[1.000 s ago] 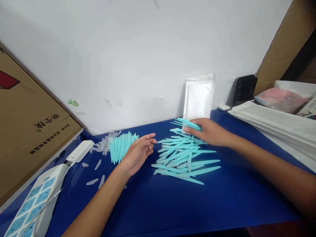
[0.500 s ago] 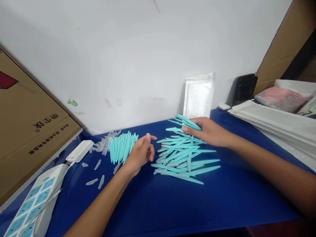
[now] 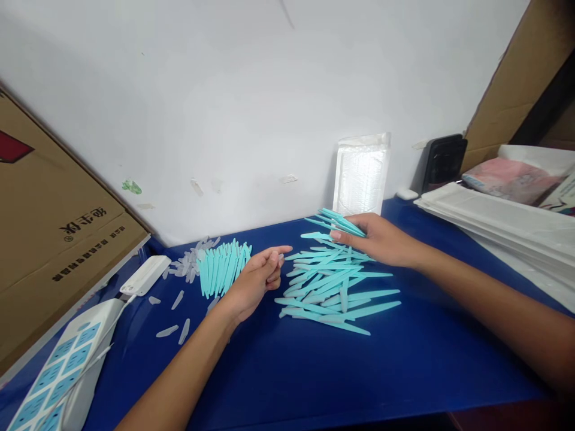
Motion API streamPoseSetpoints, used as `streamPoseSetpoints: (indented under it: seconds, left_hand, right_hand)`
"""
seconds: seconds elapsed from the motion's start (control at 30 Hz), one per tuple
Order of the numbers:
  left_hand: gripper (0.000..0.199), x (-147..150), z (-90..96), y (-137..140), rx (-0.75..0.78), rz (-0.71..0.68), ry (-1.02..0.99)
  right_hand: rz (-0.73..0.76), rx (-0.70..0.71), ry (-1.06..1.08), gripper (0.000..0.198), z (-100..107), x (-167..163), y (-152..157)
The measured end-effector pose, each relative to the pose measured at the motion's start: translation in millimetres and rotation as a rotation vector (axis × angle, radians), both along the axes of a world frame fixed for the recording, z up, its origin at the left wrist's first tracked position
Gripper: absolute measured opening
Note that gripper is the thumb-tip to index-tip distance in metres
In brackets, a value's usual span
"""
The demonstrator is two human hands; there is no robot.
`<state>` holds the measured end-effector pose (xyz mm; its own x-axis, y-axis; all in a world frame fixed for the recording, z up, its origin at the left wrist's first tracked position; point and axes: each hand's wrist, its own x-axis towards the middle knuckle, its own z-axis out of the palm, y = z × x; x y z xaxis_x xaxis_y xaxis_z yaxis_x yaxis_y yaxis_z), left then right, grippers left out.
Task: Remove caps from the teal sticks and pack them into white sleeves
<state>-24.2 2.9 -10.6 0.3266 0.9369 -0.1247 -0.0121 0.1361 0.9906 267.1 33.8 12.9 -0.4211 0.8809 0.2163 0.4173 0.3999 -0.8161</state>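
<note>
My right hand is closed on several turquoise eyebrow razors, fanned toward the left. One of them, with its blade bare, points left below the others. Beneath that hand spreads a loose pile of eyebrow razors, many with translucent caps over their blades. My left hand hovers left of this pile, index finger stretched out, thumb pressed on the curled fingers. A small translucent blade cap shows at its thumb tip. Behind my left hand lies a neater row of turquoise razors beside a heap of loose caps.
Loose caps lie scattered at left, near a white power strip and a white adapter. A cardboard box stands left. White envelopes are stacked right; a bubble mailer leans on the wall.
My left hand has shifted slightly; its index finger now reaches farther right, and a translucent cap shows at the thumb. My right hand holds still with its razors.
</note>
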Motion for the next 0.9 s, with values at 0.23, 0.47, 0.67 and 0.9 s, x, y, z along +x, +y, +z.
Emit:
streamPoseSetpoints:
  seconds: [0.23, 0.47, 0.67, 0.9]
  left_hand:
    - [0.033, 4, 2.7, 0, 0.075, 0.009, 0.044]
    - [0.034, 8, 4.6, -3, 0.112, 0.076, 0.079]
    - [0.036, 10, 1.5, -2, 0.149, 0.111, 0.033]
    - [0.042, 8, -6.5, 1, 0.117, 0.173, 0.024]
  right_hand:
    - [0.047, -0.014, -0.001, 0.053, 1, -1, 0]
    - [0.063, -0.016, -0.013, 0.052, 0, -1, -1]
    - [0.117, -0.056, -0.007, 0.044, -7, -6, -3]
    - [0.165, -0.071, 0.012, 0.048, -4, -7, -6]
